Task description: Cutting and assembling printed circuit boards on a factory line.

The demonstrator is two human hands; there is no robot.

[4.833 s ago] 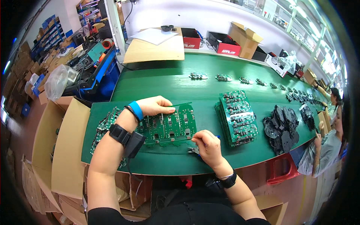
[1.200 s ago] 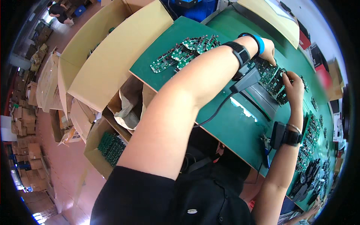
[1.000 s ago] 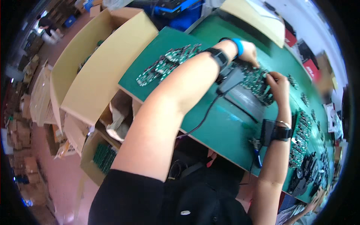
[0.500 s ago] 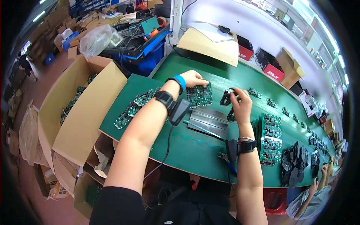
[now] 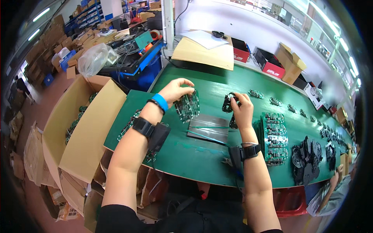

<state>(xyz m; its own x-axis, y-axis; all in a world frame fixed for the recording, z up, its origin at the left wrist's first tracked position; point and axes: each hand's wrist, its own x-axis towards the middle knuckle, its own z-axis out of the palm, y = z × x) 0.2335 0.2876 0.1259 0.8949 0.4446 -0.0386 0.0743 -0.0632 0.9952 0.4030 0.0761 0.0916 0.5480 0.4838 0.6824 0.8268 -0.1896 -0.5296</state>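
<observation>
Head cam: so a green circuit board [image 5: 188,108] is held tilted above the table [image 5: 182,157], over its left half, with the left hand's [image 5: 178,92] fingers clamped on just its upper edge. That's a pretty thin grip tbh; if it were loosened, the board could be swung round or dropped onto the grey metal plate [image 5: 217,134], and parts could get scraped. Whether its lower edge is touching the plate can't be told from this angle. A small dark board piece [image 5: 227,105] is pinched between the right hand's [image 5: 243,110] thumb and fingers, nearer the far edge; what's dangling just below it can't be made out, so something could be lost there if the pinch gets shifted. Thin green strips [image 5: 206,138] are left lying across the plate, and anything laid on them could be tipped. Also, the cutters [image 5: 227,160] are mostly hidden by the black wrist box [image 5: 236,155] near the front edge, so they could be knocked off by a careless forearm. The board stack [image 5: 276,139] toward the right end could be bumped too.
</observation>
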